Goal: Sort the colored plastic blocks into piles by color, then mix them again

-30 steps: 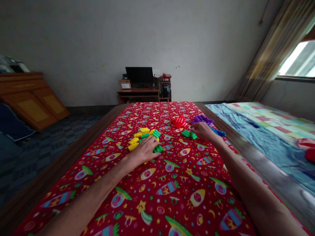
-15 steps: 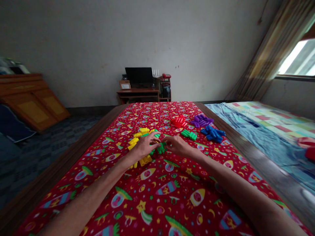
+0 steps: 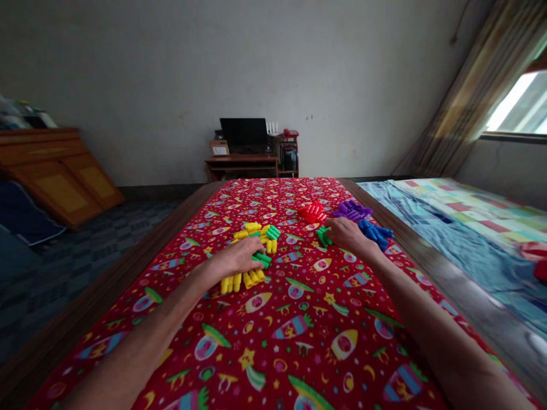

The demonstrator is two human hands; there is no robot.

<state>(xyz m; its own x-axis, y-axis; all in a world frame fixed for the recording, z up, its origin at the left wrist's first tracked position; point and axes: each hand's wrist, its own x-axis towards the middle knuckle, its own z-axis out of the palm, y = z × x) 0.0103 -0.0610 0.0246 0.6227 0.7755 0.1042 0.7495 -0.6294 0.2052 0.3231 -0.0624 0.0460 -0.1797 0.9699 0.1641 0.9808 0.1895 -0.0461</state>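
My left hand [image 3: 243,255] is over the mixed pile on the left, its fingers curled onto a green ribbed plastic toy block [image 3: 262,261]. Yellow ribbed blocks [image 3: 253,278] lie around and below that hand, and another green block [image 3: 273,232] sits at the pile's far right. Further right, my right hand [image 3: 345,232] is closed at a small green group, fingertips against a green block [image 3: 323,236]; the palm hides part of the group. Close by are the red blocks [image 3: 313,212], the purple blocks [image 3: 352,210] and the blue blocks [image 3: 376,233].
A red patterned cloth [image 3: 294,336] covers the long table, whose dark wooden edge [image 3: 410,259] shows at the right. Beyond that edge is a bed [image 3: 444,210]. A desk with a monitor [image 3: 243,134] stands against the far wall, and a wooden cabinet [image 3: 64,171] at left.
My right hand has moved right and away from me, with a green block, from the mixed pile to the green group. My left hand has shifted slightly left and nearer, onto another green block.
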